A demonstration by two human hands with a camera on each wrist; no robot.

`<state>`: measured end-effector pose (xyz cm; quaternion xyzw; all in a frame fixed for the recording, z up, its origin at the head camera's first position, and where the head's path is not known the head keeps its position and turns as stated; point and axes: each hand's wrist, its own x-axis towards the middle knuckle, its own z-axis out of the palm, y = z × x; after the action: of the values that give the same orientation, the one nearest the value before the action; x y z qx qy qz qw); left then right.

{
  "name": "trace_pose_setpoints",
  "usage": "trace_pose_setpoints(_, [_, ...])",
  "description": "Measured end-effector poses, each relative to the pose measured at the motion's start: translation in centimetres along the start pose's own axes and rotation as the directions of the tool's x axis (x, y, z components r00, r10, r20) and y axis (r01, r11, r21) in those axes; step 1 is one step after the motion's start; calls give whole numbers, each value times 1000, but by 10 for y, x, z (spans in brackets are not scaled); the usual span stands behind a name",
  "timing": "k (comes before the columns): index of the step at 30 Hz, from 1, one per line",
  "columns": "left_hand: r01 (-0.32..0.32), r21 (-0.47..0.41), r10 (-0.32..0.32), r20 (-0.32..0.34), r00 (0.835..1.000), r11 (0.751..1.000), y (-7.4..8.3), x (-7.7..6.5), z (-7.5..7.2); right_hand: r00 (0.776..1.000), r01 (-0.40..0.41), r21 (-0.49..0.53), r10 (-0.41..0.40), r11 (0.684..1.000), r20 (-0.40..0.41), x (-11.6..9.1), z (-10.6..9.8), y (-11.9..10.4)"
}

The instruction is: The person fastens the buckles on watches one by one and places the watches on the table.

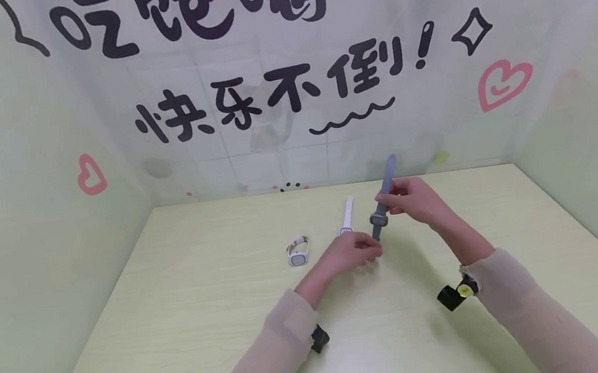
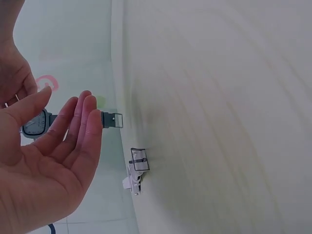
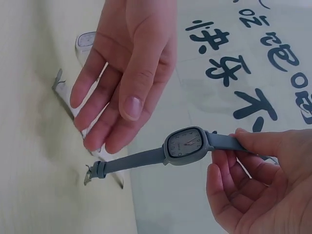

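A blue-grey wristwatch (image 1: 378,219) hangs unfastened above the table, its strap pinched between the thumb and fingers of my right hand (image 1: 412,199). The right wrist view shows its rounded square dial (image 3: 185,145) facing the camera and the buckle end (image 3: 92,173) dangling free. My left hand (image 1: 349,251) is beside that lower strap, fingers extended and thumb apart, gripping nothing. In the left wrist view, those fingers (image 2: 80,124) cover part of the strap. A white wristwatch (image 1: 346,229) lies stretched out on the table just behind my left hand, which partly hides it.
Left of the hands, a second white wristwatch (image 1: 298,259) stands with its strap looped closed. The pale wooden table (image 1: 189,299) ends at a back wall sheet (image 1: 274,164) printed with large black characters. Sheets also hang along both sides.
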<state>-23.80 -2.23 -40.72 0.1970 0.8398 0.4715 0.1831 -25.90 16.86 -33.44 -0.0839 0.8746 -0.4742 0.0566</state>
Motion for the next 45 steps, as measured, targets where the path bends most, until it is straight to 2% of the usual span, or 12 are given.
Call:
trace_pose_setpoints(5, [40, -175, -42, -11, 999, 984, -2, 0, -4, 1000, 22, 44, -23, 999, 1, -5, 3, -10])
trace_pose_setpoints(11, [50, -275, -58, -23, 998, 960, -4, -1, -5, 998, 65, 88, -66, 994, -1, -9, 6, -16])
trace_pose_setpoints(20, [75, -455, -90, -10, 996, 887, -7, 0, -7, 992, 124, 141, -127, 982, 15, -13, 11, -22])
trace_pose_setpoints(22, [83, -526, -104, -10, 995, 846, -7, 0, -8, 989, 140, 156, -145, 978, 25, -13, 12, -22])
trace_pose_setpoints(24, [83, -627, -118, -14, 993, 775, -7, 0, -10, 986, 154, 174, -164, 973, 41, -13, 13, -21])
trace_pose_setpoints(26, [72, -738, -135, -26, 990, 671, -8, -1, -12, 980, 174, 196, -190, 965, 62, -12, 14, -19])
trace_pose_setpoints(30, [17, -899, -167, -62, 984, 438, -8, -3, -17, 973, 188, 244, -215, 951, 87, -11, 14, -16])
trace_pose_setpoints(31, [4, -920, -174, -70, 982, 391, -9, -4, -19, 971, 189, 252, -218, 949, 93, -11, 14, -15])
trace_pose_setpoints(34, [-28, -954, -192, -90, 977, 300, -9, -6, -22, 970, 181, 279, -218, 943, 107, -10, 15, -12])
trace_pose_setpoints(37, [-56, -958, -208, -118, 971, 280, -12, -7, -23, 967, 179, 299, -224, 937, 123, -10, 16, -9])
trace_pose_setpoints(41, [-99, -946, -230, -175, 957, 310, -14, -8, -24, 970, 174, 330, -219, 928, 105, -9, 18, -6])
trace_pose_setpoints(45, [-139, -939, -251, -223, 942, 313, -13, -8, -25, 978, 163, 367, -199, 916, 60, -9, 19, -4])
